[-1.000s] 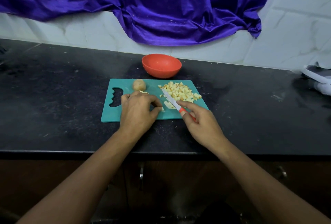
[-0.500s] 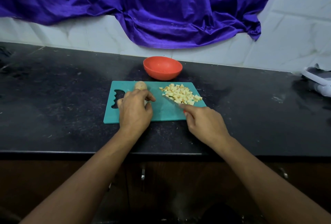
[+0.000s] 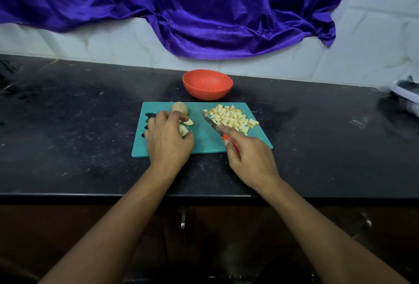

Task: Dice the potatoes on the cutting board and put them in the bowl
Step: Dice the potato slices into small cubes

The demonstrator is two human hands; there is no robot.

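Observation:
A teal cutting board (image 3: 204, 145) lies on the black counter. My left hand (image 3: 167, 140) rests on its left part, fingers curled round pale potato pieces (image 3: 184, 128). A whole brown potato (image 3: 179, 108) sits just beyond that hand at the board's far edge. My right hand (image 3: 251, 159) grips an orange-handled knife (image 3: 210, 123), forefinger along its back, blade pointing up and left beside a heap of diced potato (image 3: 231, 118) on the board's right part. Behind the board stands an orange bowl (image 3: 207, 84); nothing shows inside it.
The black counter (image 3: 68, 125) stretches wide on both sides, its front edge near my forearms. A purple cloth (image 3: 204, 11) hangs on the white wall behind. White objects (image 3: 405, 93) lie at the far right edge. Cabinet doors with handles are below.
My left hand left the whole potato and drew back onto the cut pieces. The knife swung off the dice heap to the board's middle, blade now in plain sight.

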